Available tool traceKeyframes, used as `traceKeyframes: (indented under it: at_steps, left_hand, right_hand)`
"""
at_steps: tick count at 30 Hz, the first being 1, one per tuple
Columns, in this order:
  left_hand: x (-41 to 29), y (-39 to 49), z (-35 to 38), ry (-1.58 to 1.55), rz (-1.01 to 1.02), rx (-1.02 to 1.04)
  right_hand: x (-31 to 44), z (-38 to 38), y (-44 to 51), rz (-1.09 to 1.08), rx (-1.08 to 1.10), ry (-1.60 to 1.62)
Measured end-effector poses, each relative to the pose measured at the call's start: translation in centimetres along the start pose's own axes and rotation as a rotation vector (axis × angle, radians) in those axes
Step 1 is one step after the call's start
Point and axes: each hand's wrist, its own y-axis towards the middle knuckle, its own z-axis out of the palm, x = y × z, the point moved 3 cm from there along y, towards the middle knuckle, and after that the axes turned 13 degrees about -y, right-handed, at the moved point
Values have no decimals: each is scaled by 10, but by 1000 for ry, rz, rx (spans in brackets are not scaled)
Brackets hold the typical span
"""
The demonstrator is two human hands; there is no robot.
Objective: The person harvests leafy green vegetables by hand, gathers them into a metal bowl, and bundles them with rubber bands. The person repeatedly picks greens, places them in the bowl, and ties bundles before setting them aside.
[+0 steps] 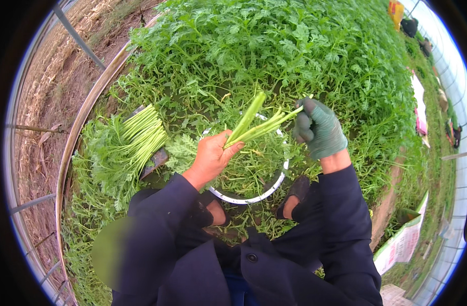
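In my bare left hand (214,155) is a small bunch of cut green stems (252,122), their pale cut ends angled up and to the right. The leafy ends (183,153) hang out on the left side of the fist. My right hand (319,128), in a green work glove with dark fingertips, pinches one stem of the bunch near its cut end. Beneath both hands a white ring-shaped rim (248,199) surrounds loose leaves and stems; whether it has a bottom is hidden. Left of it, a neat pile of cut leafy greens (143,132) lies across a dark board (156,162).
Dense standing leafy greens (279,42) grow ahead. A curved wooden edging (80,111) borders the left, with metal frame bars (78,36) beyond. My shoes (296,191) flank the ring. At right lie printed sacks (401,244) and a white-and-pink sheet (419,99).
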Motion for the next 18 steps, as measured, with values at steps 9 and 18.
traceKeyframes:
  at_steps: [9, 18]
  left_hand:
    - [4, 0, -1, -11, -151, 18]
    - [-12, 3, -3, -76, -19, -30]
  right_hand:
    - [9, 8, 6, 24, -226, -383]
    - [2, 16, -6, -122, 201, 261]
